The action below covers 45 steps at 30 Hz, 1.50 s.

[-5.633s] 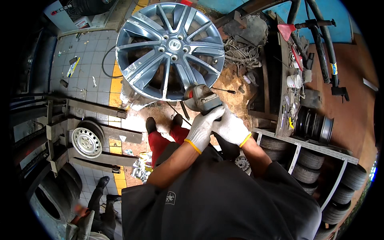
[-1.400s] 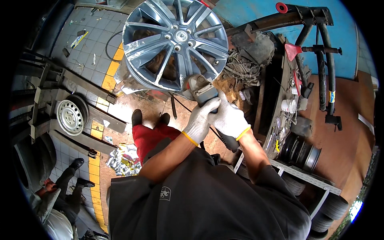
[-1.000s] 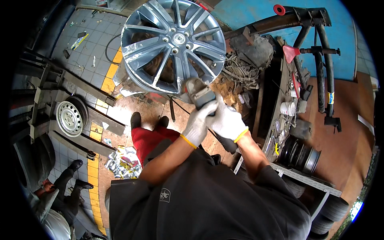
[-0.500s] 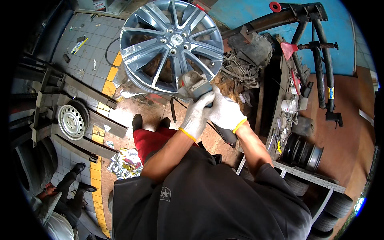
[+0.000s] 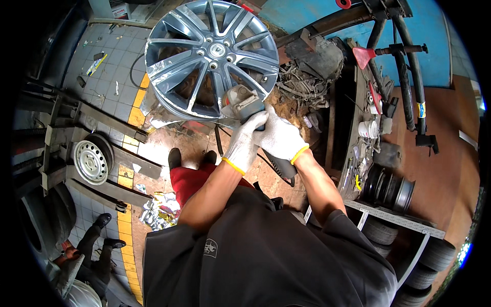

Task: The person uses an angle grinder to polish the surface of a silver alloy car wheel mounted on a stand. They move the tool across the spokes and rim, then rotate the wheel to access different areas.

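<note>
Tiled workshop floor (image 5: 161,146) down below, with the alloy wheel (image 5: 217,50) straight ahead of the grip, scuffed lower rim right by the angle grinder (image 5: 247,106); can't tell if they touch. Gloved left hand (image 5: 244,140) and right hand (image 5: 279,137) both wrap the grinder snugly, forearms angled inward. Decent room leftward; cluttered bench (image 5: 352,153) edges the right.

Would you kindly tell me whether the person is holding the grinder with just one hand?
No, the left hand and right hand are both wrapped around the grinder, beside the wheel.
</note>
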Each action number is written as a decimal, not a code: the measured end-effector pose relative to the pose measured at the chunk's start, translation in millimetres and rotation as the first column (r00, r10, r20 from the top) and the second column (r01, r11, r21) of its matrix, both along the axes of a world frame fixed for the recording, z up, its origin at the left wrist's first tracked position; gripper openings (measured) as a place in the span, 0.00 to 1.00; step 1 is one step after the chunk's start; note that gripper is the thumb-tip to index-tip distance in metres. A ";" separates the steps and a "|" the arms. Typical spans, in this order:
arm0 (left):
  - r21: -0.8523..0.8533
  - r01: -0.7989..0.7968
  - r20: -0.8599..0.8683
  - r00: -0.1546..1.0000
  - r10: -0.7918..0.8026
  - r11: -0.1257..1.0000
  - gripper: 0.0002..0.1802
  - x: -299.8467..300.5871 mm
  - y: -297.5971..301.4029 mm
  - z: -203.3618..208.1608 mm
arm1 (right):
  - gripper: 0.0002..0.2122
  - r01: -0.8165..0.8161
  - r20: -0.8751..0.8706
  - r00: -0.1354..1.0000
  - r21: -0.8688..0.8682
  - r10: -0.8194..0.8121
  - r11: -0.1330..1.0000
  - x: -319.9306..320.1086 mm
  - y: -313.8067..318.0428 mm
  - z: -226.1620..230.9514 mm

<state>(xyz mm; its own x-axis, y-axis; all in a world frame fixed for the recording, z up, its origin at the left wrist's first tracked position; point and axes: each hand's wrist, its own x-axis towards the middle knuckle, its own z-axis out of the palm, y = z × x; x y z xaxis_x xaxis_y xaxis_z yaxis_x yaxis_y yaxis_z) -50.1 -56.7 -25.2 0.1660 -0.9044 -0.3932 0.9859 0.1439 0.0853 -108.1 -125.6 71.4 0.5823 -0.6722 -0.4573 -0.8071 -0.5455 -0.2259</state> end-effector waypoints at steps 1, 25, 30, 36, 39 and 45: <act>-0.011 -0.002 0.020 1.000 0.002 1.000 0.19 4.0 1.5 6.0 | 0.41 0.003 0.016 1.000 0.000 -0.003 1.000 -0.5 -0.6 -1.6; 0.029 0.029 -0.039 0.999 -0.028 0.999 0.17 -13.0 10.5 -10.6 | 0.37 -0.011 0.057 0.998 0.055 0.008 0.998 -12.1 11.0 -4.0; 0.064 0.009 -0.031 0.999 -0.007 0.998 0.18 -11.3 17.0 -12.5 | 0.38 -0.003 0.006 1.000 0.085 0.003 0.996 -3.3 14.6 3.4; 0.033 0.054 0.011 0.998 -0.054 0.998 0.22 0.1 15.7 -15.1 | 0.42 0.015 0.022 1.000 0.086 -0.016 0.996 8.9 18.8 6.5; 0.055 0.078 -0.007 0.997 -0.077 0.995 0.23 -14.6 31.2 -3.6 | 0.43 0.064 0.037 0.997 0.078 -0.067 0.995 -22.9 26.8 -13.7; 0.165 0.142 0.042 0.988 -0.150 0.976 0.23 -31.4 47.9 -3.5 | 0.43 0.194 -0.009 0.981 0.146 -0.195 0.970 -41.0 48.9 -7.0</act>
<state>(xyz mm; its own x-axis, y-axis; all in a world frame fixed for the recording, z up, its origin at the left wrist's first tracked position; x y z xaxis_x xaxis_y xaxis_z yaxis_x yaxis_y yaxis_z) -81.5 -8.9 -28.7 0.0618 -0.8460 -0.5297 0.9886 -0.0212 0.1492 -149.1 -76.7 64.4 0.4501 -0.6990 -0.5558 -0.8928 -0.3392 -0.2964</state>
